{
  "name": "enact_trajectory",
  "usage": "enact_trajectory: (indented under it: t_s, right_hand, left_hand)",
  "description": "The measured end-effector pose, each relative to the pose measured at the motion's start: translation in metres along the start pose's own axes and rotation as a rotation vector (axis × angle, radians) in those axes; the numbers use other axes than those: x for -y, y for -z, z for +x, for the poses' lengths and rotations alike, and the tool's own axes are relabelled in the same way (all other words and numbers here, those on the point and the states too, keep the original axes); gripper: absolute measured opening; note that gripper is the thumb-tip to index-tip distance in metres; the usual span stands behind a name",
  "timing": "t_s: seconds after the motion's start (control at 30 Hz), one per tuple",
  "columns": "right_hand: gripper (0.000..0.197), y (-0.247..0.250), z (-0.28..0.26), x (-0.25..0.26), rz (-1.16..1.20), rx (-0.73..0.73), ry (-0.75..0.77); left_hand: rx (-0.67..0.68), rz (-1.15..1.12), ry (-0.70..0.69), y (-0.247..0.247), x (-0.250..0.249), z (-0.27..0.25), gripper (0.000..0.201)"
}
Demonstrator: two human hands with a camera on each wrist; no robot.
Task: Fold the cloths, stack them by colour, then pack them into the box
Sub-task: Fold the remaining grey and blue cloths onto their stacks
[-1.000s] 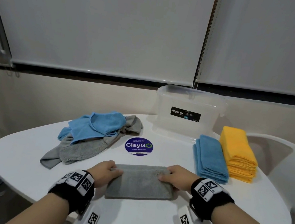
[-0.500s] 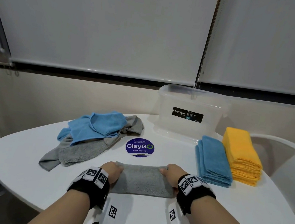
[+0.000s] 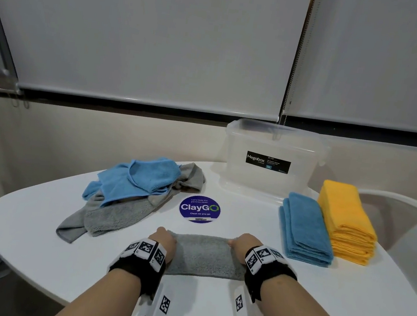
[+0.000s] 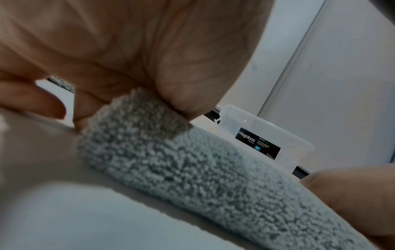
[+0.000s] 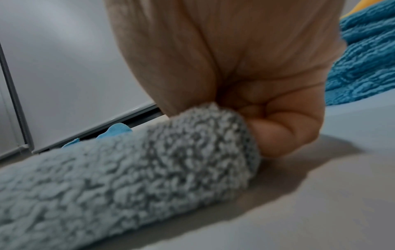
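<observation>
Presently the grey cloth (image 3: 207, 256) lies near the desk's (image 3: 35, 236) front edge. Left hand (image 3: 164, 241) and right hand (image 3: 242, 244) pinch its two ends, fingers (image 4: 188, 94) clamped to keep the fold even. Box (image 3: 270, 162) stands at the far edge.

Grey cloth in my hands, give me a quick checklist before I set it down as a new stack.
1. Left hand grips grey cloth: ok.
2. Right hand grips its other end: ok.
3. Cloth fully folded: cannot tell; far edge hidden.
4. Bare table left of blue stack: ok.
5. Pile all folded: not ok.
6. Box open: cannot tell.
</observation>
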State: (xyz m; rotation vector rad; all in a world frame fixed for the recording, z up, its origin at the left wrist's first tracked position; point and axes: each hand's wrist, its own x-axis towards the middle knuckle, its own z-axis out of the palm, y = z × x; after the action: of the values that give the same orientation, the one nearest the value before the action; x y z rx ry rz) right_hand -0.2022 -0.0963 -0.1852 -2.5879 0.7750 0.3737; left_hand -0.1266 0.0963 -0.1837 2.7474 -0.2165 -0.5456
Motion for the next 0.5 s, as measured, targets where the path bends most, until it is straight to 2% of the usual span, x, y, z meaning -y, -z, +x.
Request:
enact_trajectory:
  t_s: [0.1,0.23,0.3,0.37,0.5]
  right_hand:
    - [0.043,0.002,0.000,0.001,0.029,-0.014,-0.004]
    - [0.045,0.005,-0.002,0.007,0.030,0.013,-0.068]
    - [0.044,0.007,-0.004,0.011,0.074,-0.004,-0.105]
    - [0.044,0.008,-0.005,0.011,0.052,0.007,-0.087]
    - [0.042,0.010,-0.012,0.010,-0.132,0.031,-0.037]
  left_hand:
    - [0.009,0.072,-0.043,0.001,0.003,0.005,0.037]
    - [0.001,0.067,-0.110,0.002,0.010,0.009,0.009]
    - [-0.009,0.048,-0.104,0.002,0.012,0.014,0.012]
    - [0.001,0.040,-0.099,0.004,0.011,0.013,0.025]
    - [-0.019,0.061,-0.108,0.010,0.011,0.010,0.033]
